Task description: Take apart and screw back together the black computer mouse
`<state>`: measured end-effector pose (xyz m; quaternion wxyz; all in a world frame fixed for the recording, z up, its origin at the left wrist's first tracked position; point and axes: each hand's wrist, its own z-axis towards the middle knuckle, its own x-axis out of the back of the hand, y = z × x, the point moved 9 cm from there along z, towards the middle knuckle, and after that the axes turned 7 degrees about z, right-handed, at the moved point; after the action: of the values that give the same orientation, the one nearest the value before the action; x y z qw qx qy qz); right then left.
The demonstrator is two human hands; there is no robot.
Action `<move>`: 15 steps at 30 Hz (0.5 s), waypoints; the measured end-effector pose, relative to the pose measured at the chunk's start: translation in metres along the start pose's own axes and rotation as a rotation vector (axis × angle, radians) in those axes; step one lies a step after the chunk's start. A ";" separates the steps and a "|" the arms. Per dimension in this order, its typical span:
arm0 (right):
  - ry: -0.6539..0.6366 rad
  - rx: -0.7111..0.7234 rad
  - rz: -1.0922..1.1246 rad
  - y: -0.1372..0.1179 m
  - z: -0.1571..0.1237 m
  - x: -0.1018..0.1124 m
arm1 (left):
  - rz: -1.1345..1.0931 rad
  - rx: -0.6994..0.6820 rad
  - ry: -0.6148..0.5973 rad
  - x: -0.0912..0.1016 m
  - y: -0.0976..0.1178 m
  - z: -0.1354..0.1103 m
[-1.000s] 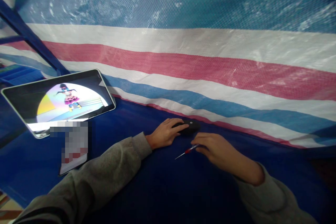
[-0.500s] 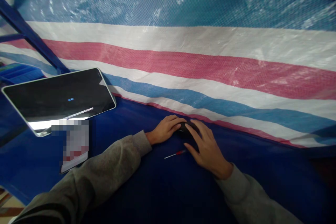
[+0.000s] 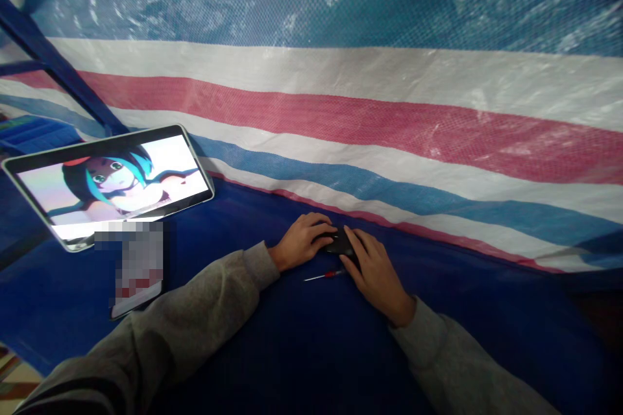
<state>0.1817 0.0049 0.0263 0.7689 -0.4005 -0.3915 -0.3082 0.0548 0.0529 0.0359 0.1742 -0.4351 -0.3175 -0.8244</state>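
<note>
A small black computer mouse (image 3: 339,244) lies on the dark blue tabletop (image 3: 292,343), held between my two hands. From the left, my left hand (image 3: 300,242) curls its fingers over one end of it. My right hand (image 3: 376,269) grips the other end, fingers along the far side and thumb at the near side. Parts of the mouse are hidden under the fingers. Just in front of it, close to my right thumb, rests a thin screwdriver (image 3: 329,275) with a red and dark handle and a metal shaft pointing left.
A tablet (image 3: 207,198) with a lit cartoon picture leans at the left. In front of it a phone-like flat object (image 3: 139,301), partly pixelated, lies beside my left sleeve. Striped sheeting (image 3: 341,117) hangs behind the table. A blue frame bar (image 3: 73,78) and blue trays (image 3: 39,133) are farther left.
My right hand has shifted slightly left and its fingers have closed in on the mouse. The tablet's screen has gone from black to a bright cartoon picture. The screwdriver has barely moved.
</note>
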 end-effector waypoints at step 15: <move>0.009 -0.004 -0.012 0.002 0.000 0.001 | -0.013 -0.156 0.197 0.019 0.016 -0.004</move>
<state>0.1842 0.0055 0.0266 0.7680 -0.3982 -0.3899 -0.3154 0.0510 0.0379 0.0557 0.1649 -0.3622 -0.2363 -0.8864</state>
